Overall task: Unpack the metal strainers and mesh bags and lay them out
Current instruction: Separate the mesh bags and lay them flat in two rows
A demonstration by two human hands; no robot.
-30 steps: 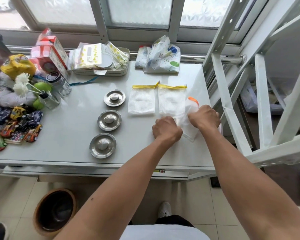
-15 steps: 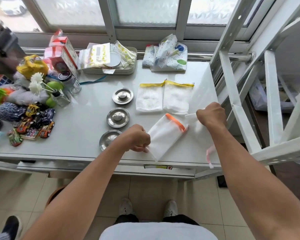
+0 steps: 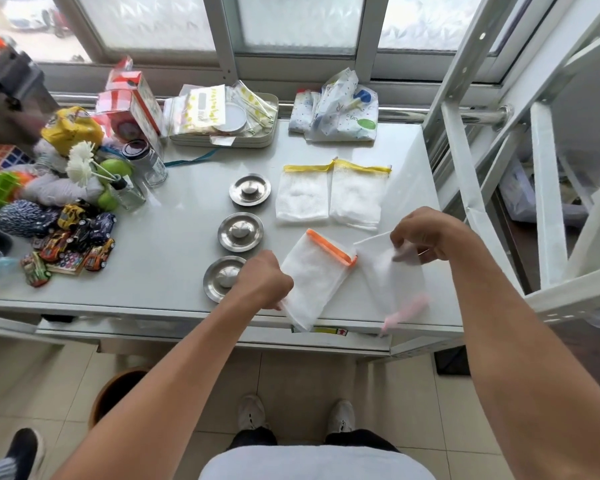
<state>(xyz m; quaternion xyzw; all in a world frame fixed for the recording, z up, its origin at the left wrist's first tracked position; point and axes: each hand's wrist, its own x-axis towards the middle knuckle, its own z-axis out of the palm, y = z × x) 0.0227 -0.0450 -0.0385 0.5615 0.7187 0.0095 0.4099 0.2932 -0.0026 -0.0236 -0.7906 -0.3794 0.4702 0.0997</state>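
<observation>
Three round metal strainers lie in a column on the white table [image 3: 174,237]: far [image 3: 249,189], middle [image 3: 240,232], near [image 3: 222,278]. Two white mesh bags with yellow rims, one [image 3: 302,192] beside the other [image 3: 358,194], lie flat side by side to their right. My left hand [image 3: 263,280] pinches the near corner of an orange-rimmed mesh bag [image 3: 317,275] lying askew at the table's front edge. My right hand [image 3: 425,235] holds up a pink-rimmed mesh bag [image 3: 392,282] by its closed end, its pink rim hanging over the front edge.
Toy cars [image 3: 73,240], a cube puzzle [image 3: 0,157], a jar [image 3: 146,162] and boxes crowd the table's left side. A tray of packets [image 3: 226,116] and a printed pouch [image 3: 340,109] sit at the back. A white metal frame [image 3: 465,161] stands right. A brown bin [image 3: 118,393] is below.
The two bags were bunched together in both hands; my left hand pulled the orange-rimmed one apart and laid it down, while my right hand kept the pink-rimmed one.
</observation>
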